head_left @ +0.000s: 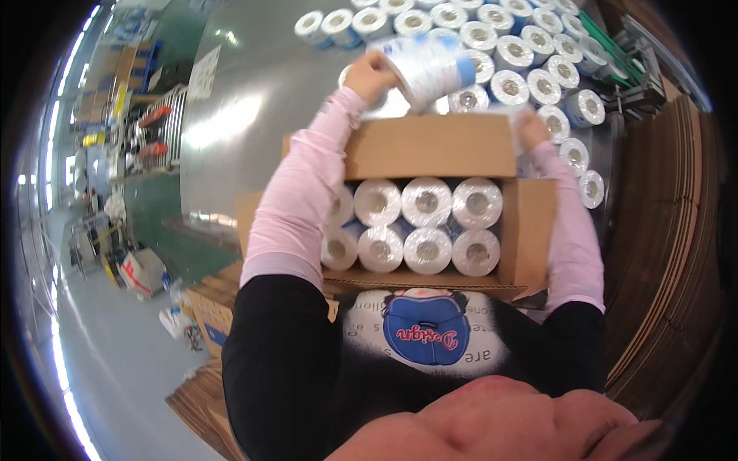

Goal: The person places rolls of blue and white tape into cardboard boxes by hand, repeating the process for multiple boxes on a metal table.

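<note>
Beyond the cardboard box (430,146), my left hand (370,77) is closed on a paper roll (434,73) in white and blue wrapping. The roll is tilted on its side, held above the other rolls and blurred by motion. My right hand (532,132) is behind the box's far right corner, close to the standing rolls (552,121). Motion smears its fingers, and I cannot tell whether it holds anything. Inside the open box, white rolls (427,202) stand upright in two rows, their round ends up. My left forearm covers part of the leftmost ones.
Many wrapped rolls (513,52) stand on the shiny metal table (231,115), mostly at the far right. Stacked flat cardboard (661,230) lines the right side. More cardboard (207,399) lies at lower left. A green bar (600,42) runs beside the rolls.
</note>
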Demonstrator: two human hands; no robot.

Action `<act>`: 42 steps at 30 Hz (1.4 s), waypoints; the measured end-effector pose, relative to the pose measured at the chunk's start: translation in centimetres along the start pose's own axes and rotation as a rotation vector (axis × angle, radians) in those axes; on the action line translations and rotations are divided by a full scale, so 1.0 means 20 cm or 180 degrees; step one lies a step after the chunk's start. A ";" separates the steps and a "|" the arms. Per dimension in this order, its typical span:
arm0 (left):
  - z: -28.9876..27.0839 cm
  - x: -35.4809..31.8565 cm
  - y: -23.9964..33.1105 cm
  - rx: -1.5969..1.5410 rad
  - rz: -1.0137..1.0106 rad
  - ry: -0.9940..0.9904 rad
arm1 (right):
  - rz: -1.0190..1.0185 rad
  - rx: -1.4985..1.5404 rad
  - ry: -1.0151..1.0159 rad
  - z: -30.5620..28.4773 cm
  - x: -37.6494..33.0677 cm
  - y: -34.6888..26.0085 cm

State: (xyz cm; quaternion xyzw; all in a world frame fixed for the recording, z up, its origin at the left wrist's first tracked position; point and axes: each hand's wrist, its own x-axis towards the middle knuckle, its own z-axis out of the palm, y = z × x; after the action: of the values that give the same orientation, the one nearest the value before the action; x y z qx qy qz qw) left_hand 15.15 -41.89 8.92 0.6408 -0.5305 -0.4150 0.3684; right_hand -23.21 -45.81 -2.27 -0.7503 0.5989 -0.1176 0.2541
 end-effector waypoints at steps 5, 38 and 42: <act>-0.40 -0.51 0.36 -0.1200 0.0808 -0.1260 | -0.0833 0.2242 -0.0417 -0.78 -0.13 -0.51; 1.01 0.45 -0.16 0.3688 0.0925 -0.1717 | -0.0218 -0.0277 0.0614 -0.51 -0.36 -0.03; 1.01 0.52 -0.08 0.4040 0.0918 -0.1708 | 0.0308 -0.1334 -0.0534 -0.17 -0.25 0.38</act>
State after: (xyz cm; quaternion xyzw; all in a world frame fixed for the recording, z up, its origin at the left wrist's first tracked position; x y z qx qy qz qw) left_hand -1.94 -52.61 -1.86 0.5307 -0.8224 -0.1160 -0.1689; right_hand -32.52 -42.95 -2.82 -0.7642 0.6222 0.0845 0.1470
